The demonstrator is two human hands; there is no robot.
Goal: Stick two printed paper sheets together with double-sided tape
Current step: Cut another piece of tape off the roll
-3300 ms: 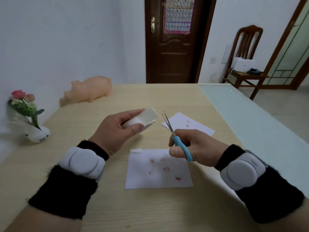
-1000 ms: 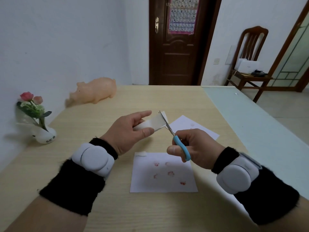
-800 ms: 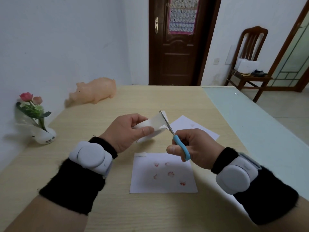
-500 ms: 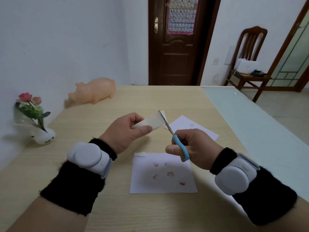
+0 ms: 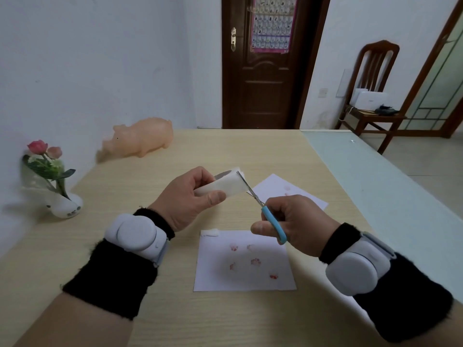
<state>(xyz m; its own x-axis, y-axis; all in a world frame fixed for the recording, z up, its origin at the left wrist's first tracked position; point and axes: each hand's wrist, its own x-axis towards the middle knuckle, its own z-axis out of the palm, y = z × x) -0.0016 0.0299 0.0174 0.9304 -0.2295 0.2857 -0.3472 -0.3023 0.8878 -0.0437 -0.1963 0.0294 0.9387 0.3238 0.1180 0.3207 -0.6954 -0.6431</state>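
Cutting a piece from the double-sided tape point(image 5: 225, 187) is the step in hand, as I judge it. The left hand point(image 5: 185, 201) holds the tape in the air above the desk point(image 5: 175, 309), with its fingers point(image 5: 215, 197) curled round the white band and the thumb pressing on the front of it. The right hand point(image 5: 295, 224) grasps the scissors point(image 5: 266, 214) by the blue handle, with its fingers point(image 5: 259, 227) closed around the loops. The blades lie across the free end of the tape. I cannot tell whether they have cut through it yet.

The near sheet point(image 5: 245, 271), with small red prints, lies flat on the desk below the hands. A small white piece point(image 5: 210, 232) sits at its far left corner, probably a bit of tape already placed there. The far sheet point(image 5: 280, 187) lies behind the right hand and is partly hidden by it. The two sheets are apart, so the joining is not yet done.

The next move calls for closing the blades fully while the left hand keeps the band tight, so that the cut is clean. The cut piece is sticky and light. It may cling to a blade or a finger, so it should be taken by its edge and pressed onto another corner of the near sheet.
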